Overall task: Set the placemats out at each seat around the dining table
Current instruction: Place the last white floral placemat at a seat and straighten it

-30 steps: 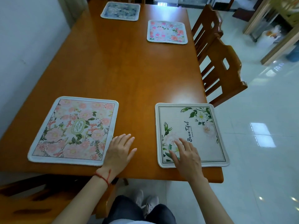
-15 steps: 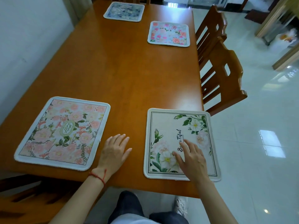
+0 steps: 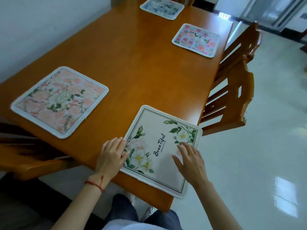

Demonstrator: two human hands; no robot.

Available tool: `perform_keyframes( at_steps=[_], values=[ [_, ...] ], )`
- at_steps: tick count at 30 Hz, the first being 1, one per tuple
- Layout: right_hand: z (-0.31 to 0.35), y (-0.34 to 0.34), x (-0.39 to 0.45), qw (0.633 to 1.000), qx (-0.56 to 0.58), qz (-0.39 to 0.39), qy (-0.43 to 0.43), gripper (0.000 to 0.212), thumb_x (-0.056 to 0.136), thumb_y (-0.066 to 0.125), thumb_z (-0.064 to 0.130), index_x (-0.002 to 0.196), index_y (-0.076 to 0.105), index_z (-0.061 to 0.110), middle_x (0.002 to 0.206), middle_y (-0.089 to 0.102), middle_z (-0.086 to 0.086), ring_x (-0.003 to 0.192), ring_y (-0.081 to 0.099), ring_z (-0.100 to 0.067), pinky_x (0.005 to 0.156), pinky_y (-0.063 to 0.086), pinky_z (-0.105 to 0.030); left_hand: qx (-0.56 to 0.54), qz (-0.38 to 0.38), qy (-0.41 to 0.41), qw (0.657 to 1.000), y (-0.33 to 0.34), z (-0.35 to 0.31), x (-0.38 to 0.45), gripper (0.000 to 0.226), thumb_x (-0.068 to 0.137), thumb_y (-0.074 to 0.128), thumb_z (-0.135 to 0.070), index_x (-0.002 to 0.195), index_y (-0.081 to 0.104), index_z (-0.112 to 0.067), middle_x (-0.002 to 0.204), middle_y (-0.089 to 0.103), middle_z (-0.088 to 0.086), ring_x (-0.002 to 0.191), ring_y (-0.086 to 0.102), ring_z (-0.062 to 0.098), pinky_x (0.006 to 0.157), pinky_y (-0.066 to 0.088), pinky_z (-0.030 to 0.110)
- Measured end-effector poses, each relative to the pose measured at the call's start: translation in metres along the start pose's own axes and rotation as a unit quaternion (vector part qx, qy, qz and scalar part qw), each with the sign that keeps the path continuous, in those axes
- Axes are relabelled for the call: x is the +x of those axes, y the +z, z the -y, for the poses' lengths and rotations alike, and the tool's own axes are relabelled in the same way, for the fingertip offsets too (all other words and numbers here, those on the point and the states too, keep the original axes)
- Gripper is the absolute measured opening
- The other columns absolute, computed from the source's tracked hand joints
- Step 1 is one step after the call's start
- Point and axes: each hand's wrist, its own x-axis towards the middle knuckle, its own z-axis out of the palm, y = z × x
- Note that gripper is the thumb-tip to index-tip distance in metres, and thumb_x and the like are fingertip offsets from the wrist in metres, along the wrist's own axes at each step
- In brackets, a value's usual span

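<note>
The right hand [image 3: 191, 161] lies flat, fingers spread, on the white placemat [image 3: 159, 146] at the worktop's [image 3: 141, 67] near corner, one corner overhanging. The left hand [image 3: 111, 156], fingers straight, touches its left edge. Three more placemats: pink [image 3: 59, 102], rose-patterned [image 3: 196, 40], blue [image 3: 162, 7].

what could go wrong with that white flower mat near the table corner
The white flower placemat overhangs the table at its near corner, so it might slip off once let go. It also lies skewed to the edge. The right hand and left hand press flat, so a further push could worsen both.
</note>
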Motion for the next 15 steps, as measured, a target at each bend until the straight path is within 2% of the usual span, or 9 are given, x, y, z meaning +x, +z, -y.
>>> perform_keyframes(
  at_steps=[5,11,15],
  values=[
    [-0.005,0.002,0.019,1.0,0.008,0.005,-0.014,0.056,0.09,0.026,0.052,0.111,0.06,0.012,0.116,0.064,-0.01,0.105,0.062,-0.029,0.083,0.052,-0.04,-0.011,-0.012,-0.037,0.999,0.0,-0.001,-0.001,0.073,0.096,0.006,-0.05,0.112,0.063,-0.008,0.11,0.068,0.012,0.103,0.064,0.03,0.086,0.05,0.045],
    [-0.013,-0.007,0.044,0.997,0.039,-0.016,-0.063,0.064,0.093,0.017,0.055,0.11,0.058,0.01,0.112,0.064,-0.011,0.101,0.062,-0.029,0.081,0.053,-0.04,-0.012,-0.013,-0.075,0.997,-0.002,-0.013,0.002,0.073,0.096,0.006,-0.05,0.11,0.064,-0.009,0.109,0.069,0.011,0.101,0.065,0.028,0.084,0.051,0.045],
    [-0.03,-0.007,0.063,0.992,0.046,-0.024,-0.116,0.053,0.092,0.026,0.051,0.107,0.059,0.013,0.112,0.065,-0.01,0.099,0.064,-0.028,0.08,0.053,-0.039,-0.016,-0.029,-0.13,0.991,-0.001,-0.028,0.0,0.073,0.096,0.007,-0.051,0.11,0.064,-0.009,0.108,0.069,0.011,0.102,0.064,0.029,0.084,0.051,0.044]
  ],
)
